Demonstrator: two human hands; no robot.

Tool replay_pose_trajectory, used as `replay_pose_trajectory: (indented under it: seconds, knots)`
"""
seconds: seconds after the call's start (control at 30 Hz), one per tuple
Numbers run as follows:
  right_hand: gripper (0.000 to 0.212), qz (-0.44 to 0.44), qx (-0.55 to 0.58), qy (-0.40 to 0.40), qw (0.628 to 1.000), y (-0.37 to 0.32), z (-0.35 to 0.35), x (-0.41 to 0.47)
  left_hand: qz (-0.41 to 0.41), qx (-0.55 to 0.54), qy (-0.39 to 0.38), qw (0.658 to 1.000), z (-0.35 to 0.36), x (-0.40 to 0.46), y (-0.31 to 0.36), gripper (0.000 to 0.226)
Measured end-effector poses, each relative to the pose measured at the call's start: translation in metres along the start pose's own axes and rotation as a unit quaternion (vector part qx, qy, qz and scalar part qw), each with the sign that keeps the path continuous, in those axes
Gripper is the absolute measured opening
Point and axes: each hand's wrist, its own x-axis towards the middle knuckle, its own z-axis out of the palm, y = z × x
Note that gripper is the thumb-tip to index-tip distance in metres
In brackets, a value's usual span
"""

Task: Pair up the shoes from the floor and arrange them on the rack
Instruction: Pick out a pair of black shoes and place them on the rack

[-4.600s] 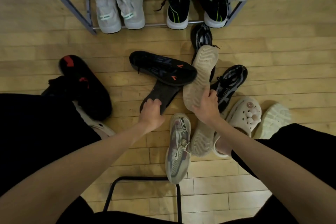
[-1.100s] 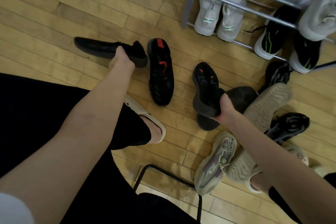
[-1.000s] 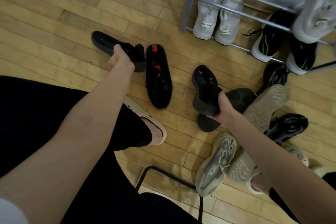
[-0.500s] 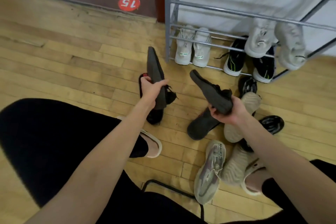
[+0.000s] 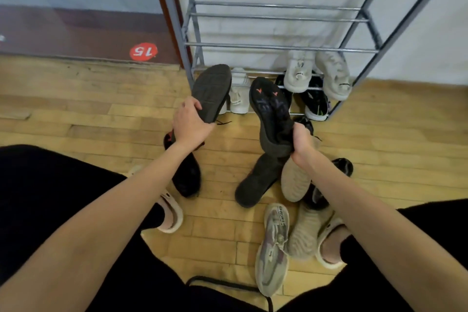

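My left hand (image 5: 190,123) grips a black shoe with a dark grey sole (image 5: 212,91) by the heel, sole facing me. My right hand (image 5: 301,140) holds a black shoe with orange marks on its sole (image 5: 271,111), toe pointing at the grey metal rack (image 5: 278,45). Both shoes hang in the air in front of the rack's lower tiers. On the floor lie a black shoe with red marks (image 5: 186,172), a dark grey shoe sole-up (image 5: 258,180), a beige shoe sole-up (image 5: 295,180), a grey-beige sneaker (image 5: 272,248) and another black shoe (image 5: 339,167).
The rack holds white sneakers (image 5: 238,95), black-and-green sneakers (image 5: 315,104) and pale sneakers (image 5: 316,72) one tier up; upper tiers are bare bars. My feet in pale slippers (image 5: 169,213) rest on the wooden floor. A black stool frame (image 5: 228,284) is below me.
Both hands have lifted their black shoes higher and closer to the rack, turning the soles toward me. The view has tilted up, showing more of the rack.
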Motion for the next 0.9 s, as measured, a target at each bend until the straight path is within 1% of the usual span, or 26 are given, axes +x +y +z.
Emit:
replay_pose_trajectory:
  seconds: [0.1, 0.2, 0.3, 0.37, 0.43, 0.47, 0.57, 0.63, 0.77, 0.83, 0.9]
  knots:
    - [0.035, -0.040, -0.028, 0.000, 0.999, -0.010, 0.009, 0.019, -0.060, -0.064, -0.032, 0.996, -0.002, 0.022, 0.009, 0.060]
    - [0.033, -0.077, -0.052, 0.002, 0.996, -0.027, 0.024, 0.030, -0.120, -0.170, -0.076, 0.975, -0.003, 0.051, 0.022, 0.065]
    - [0.033, -0.105, -0.068, 0.007, 0.992, -0.042, 0.043, 0.054, -0.144, -0.245, -0.149, 0.947, 0.005, 0.075, 0.026, 0.063]
    - [0.032, -0.110, -0.082, 0.009, 0.990, -0.046, 0.055, 0.072, -0.140, -0.271, -0.184, 0.934, 0.015, 0.084, 0.023, 0.060]
    - [0.032, -0.102, -0.089, 0.008, 0.991, -0.046, 0.066, 0.088, -0.145, -0.310, -0.183, 0.921, 0.024, 0.095, 0.019, 0.052]
    - [0.033, -0.099, -0.087, 0.008, 0.991, -0.046, 0.070, 0.095, -0.160, -0.342, -0.178, 0.909, 0.027, 0.102, 0.017, 0.048]
    - [0.034, -0.117, -0.079, 0.007, 0.990, -0.055, 0.084, 0.119, -0.215, -0.453, -0.154, 0.852, 0.036, 0.133, 0.015, 0.036]
    - [0.035, -0.137, -0.073, 0.005, 0.988, -0.063, 0.095, 0.136, -0.236, -0.481, -0.136, 0.834, 0.045, 0.158, 0.015, 0.036]
    - [0.033, -0.144, -0.054, -0.005, 0.988, -0.076, 0.118, 0.172, -0.263, -0.480, -0.118, 0.829, 0.073, 0.203, 0.016, 0.034]
    - [0.033, -0.151, -0.060, 0.002, 0.987, -0.081, 0.128, 0.190, -0.264, -0.457, -0.117, 0.841, 0.088, 0.222, 0.015, 0.036]
    - [0.032, -0.165, -0.064, 0.011, 0.984, -0.081, 0.139, 0.204, -0.268, -0.454, -0.104, 0.843, 0.099, 0.238, 0.013, 0.037]
